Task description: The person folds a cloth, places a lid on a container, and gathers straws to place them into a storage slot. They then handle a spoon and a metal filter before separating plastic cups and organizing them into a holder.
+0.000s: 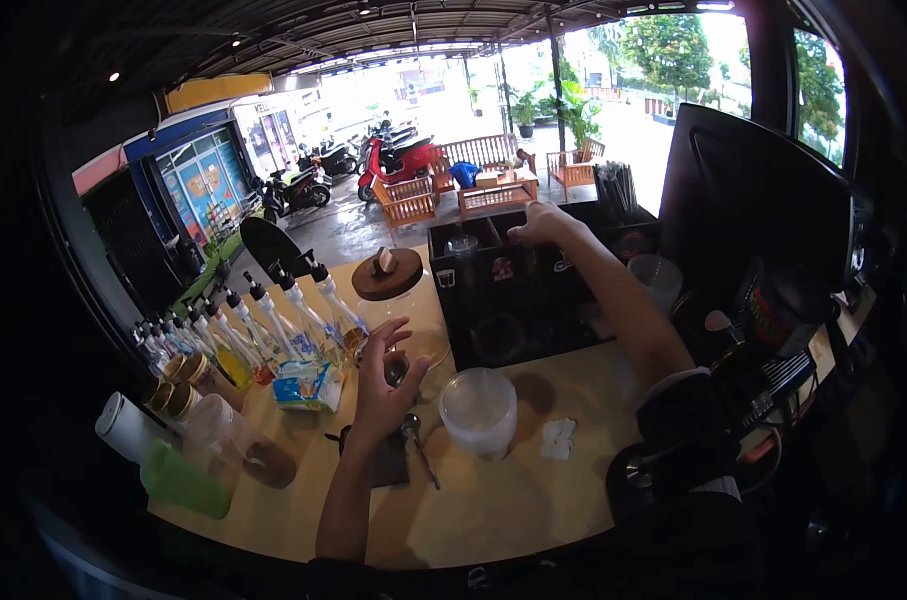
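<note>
My left hand (383,390) is raised over the counter with its fingers apart and nothing visibly in it. Just behind its thumb is a small dark, round item that I cannot make out. Below that hand lie a dark mat (388,465) and a metal spoon-like tool (419,450). To its right stands a translucent plastic cup (478,412). My right hand (545,224) reaches over the far compartments of a black organizer box (513,310); its fingertips dip behind the divider and are hidden. A clear cup or lid (461,245) sits in the compartment left of it.
A row of pump bottles (293,310) and a small blue-white carton (307,386) line the left side. A jar with a wooden lid (386,273) stands behind. Crumpled tissue (558,438) lies by the cup. A large dark monitor (753,220) rises at right.
</note>
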### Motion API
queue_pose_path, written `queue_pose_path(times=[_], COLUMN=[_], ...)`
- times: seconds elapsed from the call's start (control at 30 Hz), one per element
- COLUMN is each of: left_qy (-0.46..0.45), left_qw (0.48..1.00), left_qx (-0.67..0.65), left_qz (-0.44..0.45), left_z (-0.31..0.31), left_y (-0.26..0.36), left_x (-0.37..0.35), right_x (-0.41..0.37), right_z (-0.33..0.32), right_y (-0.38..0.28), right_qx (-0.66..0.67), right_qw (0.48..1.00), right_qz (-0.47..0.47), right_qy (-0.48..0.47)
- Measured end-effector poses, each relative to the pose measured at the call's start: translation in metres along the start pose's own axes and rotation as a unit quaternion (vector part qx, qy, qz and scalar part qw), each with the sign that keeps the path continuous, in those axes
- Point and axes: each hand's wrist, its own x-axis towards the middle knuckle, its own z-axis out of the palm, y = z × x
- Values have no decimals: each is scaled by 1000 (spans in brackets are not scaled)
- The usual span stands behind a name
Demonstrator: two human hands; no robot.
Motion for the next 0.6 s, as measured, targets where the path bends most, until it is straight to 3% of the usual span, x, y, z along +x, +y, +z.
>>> queue_pose_path(times=[0.17, 0.23, 0.3, 0.37, 0.43, 0.57, 0.6], left_qy=[-37, -45, -79, -93, -117, -168, -152], left_qw=[991, 985, 982, 979, 980, 973, 979], left_qx=[-126, -149, -173, -182, -159, -135, -122], left_qz=[-42, -69, 1, -13, 16, -75, -53], left_z=[8, 13, 19, 23, 28, 40, 45], left_y=[0, -2, -6, -20, -23, -23, -23], left_x=[-12, -19, -28, -40, -51, -63, -62], right_x=[-56, -94, -125, -171, -204, -221, -222], right_z=[-19, -28, -18, -22, -14, 9, 13], right_y=[-35, -59, -74, -88, -89, -91, -90], right_qx=[0, 85, 113, 161, 121, 74, 69], right_qw=[989, 968, 926, 908, 899, 903, 909], right_qz=[-94, -213, -354, -376, -409, -381, -374], right_qy=[113, 99, 64, -93, -103, -183, -173])
